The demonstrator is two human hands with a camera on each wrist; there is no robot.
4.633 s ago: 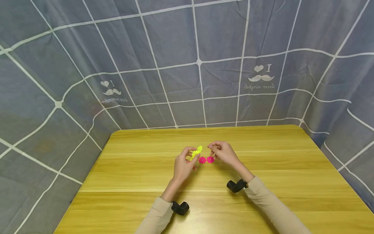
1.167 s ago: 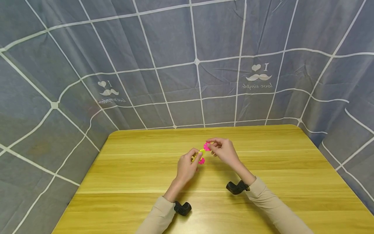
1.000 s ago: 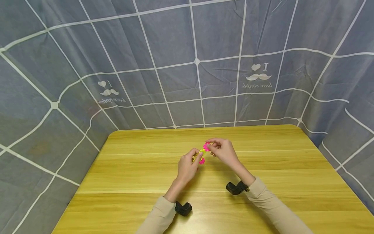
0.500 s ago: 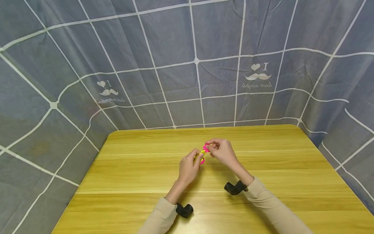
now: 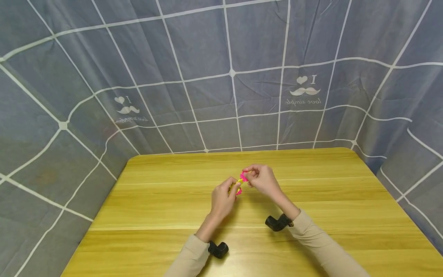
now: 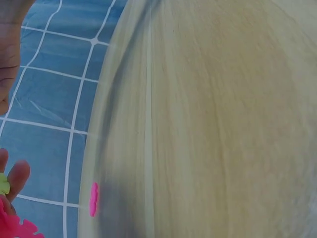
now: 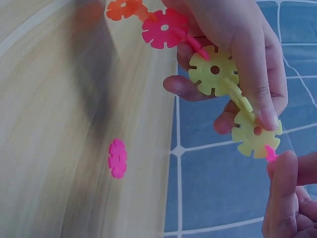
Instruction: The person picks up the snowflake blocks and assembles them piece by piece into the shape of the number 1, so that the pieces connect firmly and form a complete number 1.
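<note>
My left hand (image 5: 221, 197) holds a chain of slotted plastic snowflake discs above the table. In the right wrist view, fingers and thumb grip its yellow discs (image 7: 257, 131); a pink disc (image 7: 165, 28) and an orange disc (image 7: 121, 9) trail behind. Between thumb and fingertips, my right hand (image 5: 264, 181) pinches another pink disc (image 5: 243, 176) edge-on against the end yellow disc. Whether their slots interlock, I cannot tell, as fingertips cover most of that pink disc. One loose pink disc (image 7: 118, 158) lies on the wood below the hands.
The wooden table (image 5: 166, 207) spreads around both hands. A grey curtain with white grid lines (image 5: 204, 96) hangs behind it and at both sides. Black wrist cameras (image 5: 219, 250) sit on both forearms.
Earliest, two pink discs showed near the hands and the right fingers were apart from the chain. Since then the right hand has taken a pink disc to the chain's end. Lately the hands shift only slightly.
</note>
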